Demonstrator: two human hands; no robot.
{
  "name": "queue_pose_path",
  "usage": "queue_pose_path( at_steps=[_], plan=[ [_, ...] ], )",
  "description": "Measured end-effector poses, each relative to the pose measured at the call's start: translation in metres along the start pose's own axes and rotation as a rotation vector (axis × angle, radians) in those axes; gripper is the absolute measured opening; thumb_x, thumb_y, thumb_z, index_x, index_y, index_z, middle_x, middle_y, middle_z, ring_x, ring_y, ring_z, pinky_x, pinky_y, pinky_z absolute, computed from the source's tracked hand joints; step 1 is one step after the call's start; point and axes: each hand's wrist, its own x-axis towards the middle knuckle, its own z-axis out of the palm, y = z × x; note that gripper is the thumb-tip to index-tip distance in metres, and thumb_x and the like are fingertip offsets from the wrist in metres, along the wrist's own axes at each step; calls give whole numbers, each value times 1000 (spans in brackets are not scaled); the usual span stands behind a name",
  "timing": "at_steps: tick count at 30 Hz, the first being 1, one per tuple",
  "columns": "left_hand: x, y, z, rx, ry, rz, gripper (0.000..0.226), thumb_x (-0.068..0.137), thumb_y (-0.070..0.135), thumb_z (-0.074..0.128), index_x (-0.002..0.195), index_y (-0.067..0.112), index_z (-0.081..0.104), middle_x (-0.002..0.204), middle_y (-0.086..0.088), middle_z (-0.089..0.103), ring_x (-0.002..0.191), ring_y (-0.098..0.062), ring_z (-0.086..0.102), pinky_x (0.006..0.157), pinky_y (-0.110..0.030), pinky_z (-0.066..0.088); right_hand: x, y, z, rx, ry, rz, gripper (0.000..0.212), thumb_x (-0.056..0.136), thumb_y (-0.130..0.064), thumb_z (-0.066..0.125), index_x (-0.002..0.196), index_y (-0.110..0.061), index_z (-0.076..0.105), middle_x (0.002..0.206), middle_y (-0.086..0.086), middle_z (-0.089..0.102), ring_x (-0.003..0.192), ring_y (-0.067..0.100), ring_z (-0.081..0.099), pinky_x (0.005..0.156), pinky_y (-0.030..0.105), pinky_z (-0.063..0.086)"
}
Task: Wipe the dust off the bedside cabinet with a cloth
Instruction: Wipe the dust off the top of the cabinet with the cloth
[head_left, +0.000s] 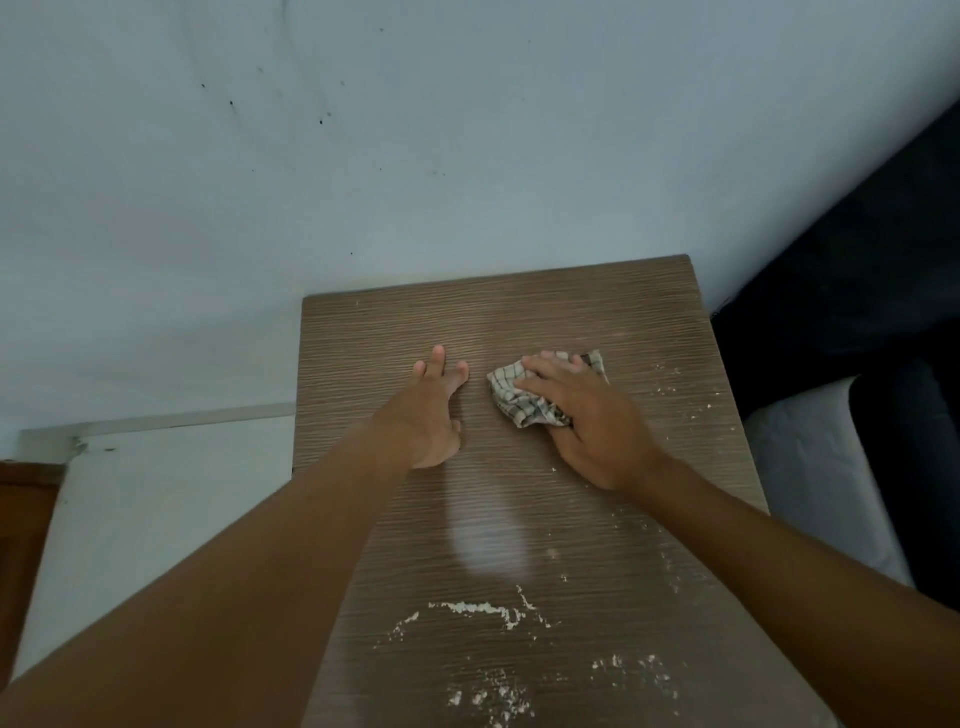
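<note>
While it lies bunched on the brown wood-grain bedside cabinet top (545, 306), the checked beige cloth (514, 397) is gripped under the right hand (587, 415), fingers curled over it. Just beside, the left hand (431, 410) rests flat, fingers straight. White dust crumbs (483, 610) lie nearer the person than both hands.

The bedside cabinet (571, 312) stands with its back edge against the wall (467, 156). On the far half of the cabinet's top, the left hand (431, 415) lies flat near the middle. Just to its right, the right hand (592, 421) holds the cloth (514, 395) down on the top. Dust (478, 608) lies on the cabinet's near part and along its right side. A bed (810, 467) lies to the right of the cabinet.
</note>
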Motion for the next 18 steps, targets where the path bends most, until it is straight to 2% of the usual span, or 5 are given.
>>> queue_pose_path(
  at_steps=[6, 13, 15, 17, 18],
  plan=[
    [2, 0, -1, -36, -21, -10, 75, 97, 4, 43, 155, 30, 3, 160, 7, -23, 148, -17, -15, 119, -40, 5, -64, -33, 30, 71, -25, -50, 51, 84, -16, 53, 135, -16, 54, 147, 3, 47, 141, 17, 35, 119, 41, 19],
    [1, -1, 3, -28, -3, -3, 71, 99, 15, 44, 155, 31, 2, 160, 8, -23, 148, -16, -15, 118, -39, 4, -138, -75, 61, 159, -53, -75, 47, 83, -20, 55, 130, -21, 57, 144, -5, 50, 140, 10, 35, 119, 33, 21],
    [0, -2, 1, -53, -16, -1, 72, 98, 10, 43, 155, 32, 4, 160, 9, -22, 148, -15, -15, 118, -40, 3, -140, -86, 54, 205, -40, -26, 46, 82, -20, 55, 127, -27, 56, 133, -8, 59, 129, 4, 48, 110, 33, 38],
    [0, -3, -1, -70, -29, 1, 74, 97, 6, 42, 155, 32, 5, 160, 10, -21, 148, -14, -14, 119, -41, 3, -125, -95, 31, 286, 4, 96, 43, 82, -20, 54, 121, -36, 55, 113, -13, 67, 100, -4, 60, 85, 26, 54],
    [0, -4, -2, -73, -31, 3, 74, 96, 5, 41, 155, 32, 6, 160, 11, -20, 148, -14, -13, 119, -41, 3, -113, -97, 16, 315, 27, 139, 37, 85, -22, 53, 119, -38, 56, 106, -16, 67, 89, -5, 61, 74, 20, 54]
  ],
)
